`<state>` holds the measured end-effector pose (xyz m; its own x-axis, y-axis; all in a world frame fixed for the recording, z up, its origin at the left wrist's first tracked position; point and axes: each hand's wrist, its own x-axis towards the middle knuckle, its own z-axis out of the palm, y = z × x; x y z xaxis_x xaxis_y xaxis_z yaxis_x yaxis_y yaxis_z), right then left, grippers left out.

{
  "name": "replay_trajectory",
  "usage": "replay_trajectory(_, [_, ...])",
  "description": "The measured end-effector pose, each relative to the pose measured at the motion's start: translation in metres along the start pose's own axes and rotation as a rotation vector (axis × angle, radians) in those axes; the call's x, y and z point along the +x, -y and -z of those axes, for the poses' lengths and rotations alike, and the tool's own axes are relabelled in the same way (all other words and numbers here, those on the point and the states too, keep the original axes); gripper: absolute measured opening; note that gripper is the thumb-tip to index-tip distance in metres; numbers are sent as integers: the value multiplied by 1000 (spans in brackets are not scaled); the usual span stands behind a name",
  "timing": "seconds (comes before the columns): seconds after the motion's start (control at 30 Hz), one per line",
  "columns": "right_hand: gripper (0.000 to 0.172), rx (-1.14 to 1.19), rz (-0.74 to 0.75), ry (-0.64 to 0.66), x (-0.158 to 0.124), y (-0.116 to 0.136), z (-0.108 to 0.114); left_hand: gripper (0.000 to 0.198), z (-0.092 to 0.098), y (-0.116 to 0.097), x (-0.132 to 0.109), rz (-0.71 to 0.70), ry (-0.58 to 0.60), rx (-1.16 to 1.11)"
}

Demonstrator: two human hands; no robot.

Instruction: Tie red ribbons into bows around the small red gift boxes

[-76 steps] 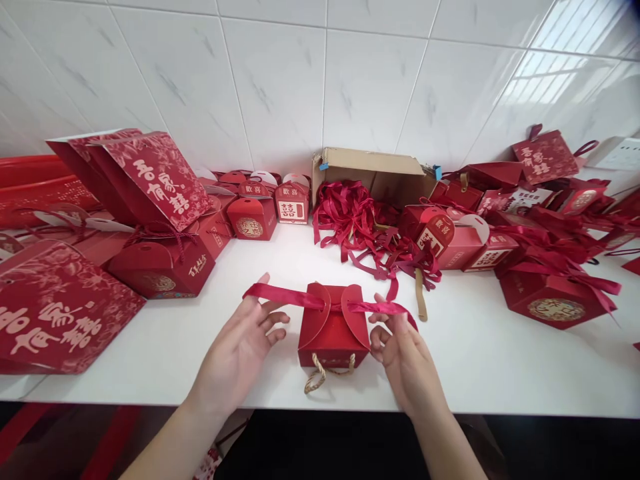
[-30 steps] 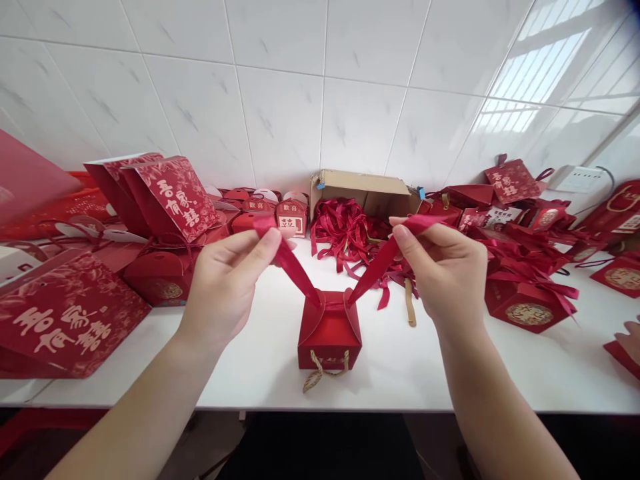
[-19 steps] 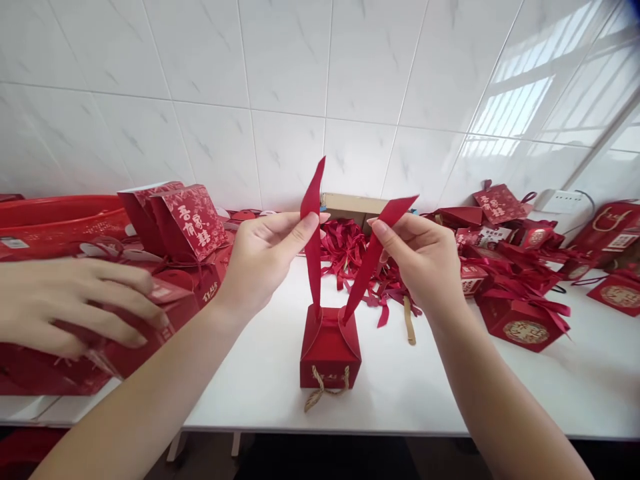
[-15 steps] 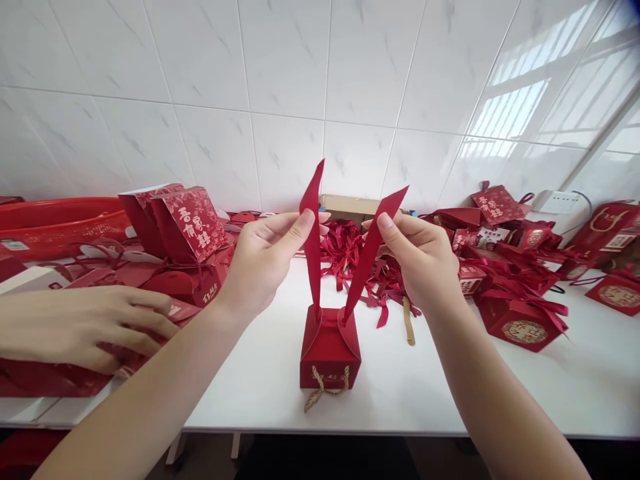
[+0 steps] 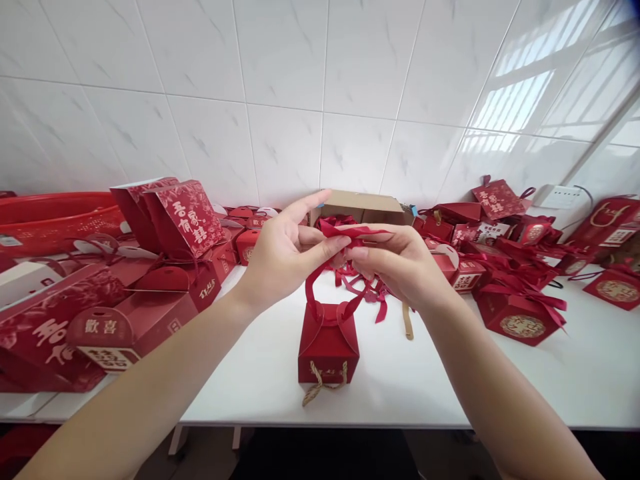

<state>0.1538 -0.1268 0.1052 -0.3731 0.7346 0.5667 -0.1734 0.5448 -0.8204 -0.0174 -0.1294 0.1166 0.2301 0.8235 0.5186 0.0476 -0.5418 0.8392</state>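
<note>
A small red gift box [image 5: 327,347] stands upright on the white table in front of me, a twisted rope handle [image 5: 315,387] hanging down its front. Red ribbon [image 5: 311,293] rises in two strands from the box's top. Above the box, my left hand [image 5: 295,250] pinches the ribbon between thumb and fingers, its index finger stretched out. Close beside it, my right hand [image 5: 393,257] also grips ribbon, its fingertips nearly meeting the left thumb. The ribbon ends cross between the hands and are partly hidden by the fingers.
Red gift boxes [image 5: 165,300] crowd the left, with a red plastic basket [image 5: 60,220] behind. A cardboard box [image 5: 365,200] and loose ribbons stand at the back by the tiled wall. More ribboned boxes [image 5: 523,313] and a white power strip [image 5: 557,197] are on the right.
My hands have come together over the box, bringing the two upright ribbon ends across each other. Another person's hand at the left has gone from view.
</note>
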Motion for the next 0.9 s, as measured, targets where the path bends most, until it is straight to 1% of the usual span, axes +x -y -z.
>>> replay_trajectory(0.03, [18,-6,12,17,-1,-1,0,71,1,1,0,1,17,8])
replay_trajectory(0.1, [19,-45,44,24,-1,-3,2,60,4,3,1,17,93,-11])
replay_trajectory(0.17, [19,-114,89,51,-1,-6,4,46,8,6,3,57,187,-84])
replay_trajectory(0.23, [19,-233,178,93,0,-8,8,31,11,9,4,120,226,-200])
replay_trajectory(0.3, [19,-408,325,125,0,-9,11,18,14,10,6,198,211,-325])
replay_trajectory(0.33, [20,-504,408,135,0,-10,12,14,15,10,7,242,196,-378])
replay_trajectory(0.43, [22,-745,614,162,1,-11,16,10,17,8,9,358,177,-494])
replay_trajectory(0.5, [22,-839,681,155,1,-12,18,8,18,7,10,400,172,-539])
replay_trajectory(0.57, [22,-873,674,132,0,-13,17,9,17,8,8,379,168,-526])
replay_trajectory(0.63, [23,-848,594,75,-2,-14,12,14,15,11,4,264,120,-395])
replay_trajectory(0.67, [23,-821,537,22,-4,-14,9,18,14,13,1,173,57,-274])
replay_trajectory(0.73, [24,-757,428,-145,-12,-16,4,24,13,18,-8,-42,-123,46])
replay_trajectory(0.8, [22,-727,326,-336,-27,-18,4,28,19,24,-18,-216,-281,381])
replay_trajectory(0.87, [18,-775,189,-459,-50,-23,14,28,32,32,-31,-289,-343,637])
replay_trajectory(0.9, [18,-831,87,-481,-65,-26,23,26,42,37,-39,-287,-351,728])
